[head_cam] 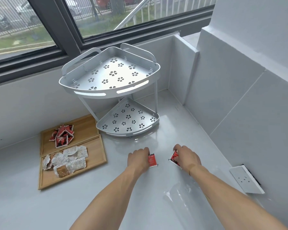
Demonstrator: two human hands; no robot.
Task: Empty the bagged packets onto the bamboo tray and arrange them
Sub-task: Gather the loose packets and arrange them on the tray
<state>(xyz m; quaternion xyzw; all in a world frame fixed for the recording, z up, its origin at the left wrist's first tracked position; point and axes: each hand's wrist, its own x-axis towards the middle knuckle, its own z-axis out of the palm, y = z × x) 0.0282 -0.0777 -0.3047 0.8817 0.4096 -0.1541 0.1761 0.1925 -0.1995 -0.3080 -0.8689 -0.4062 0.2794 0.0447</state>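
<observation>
A bamboo tray with two compartments lies on the grey counter at the left. Its far compartment holds a heap of red packets; its near compartment holds several white packets and one brown one. My left hand rests on the counter right of the tray, fingers closed on a red packet. My right hand grips another red packet that lies on the counter. An empty clear plastic bag lies flat under my right forearm.
A two-tier silver corner rack stands behind my hands, its lower shelf close to the tray's far right corner. A white socket plate sits at the right wall. A tiled wall rises on the right, a window ledge behind.
</observation>
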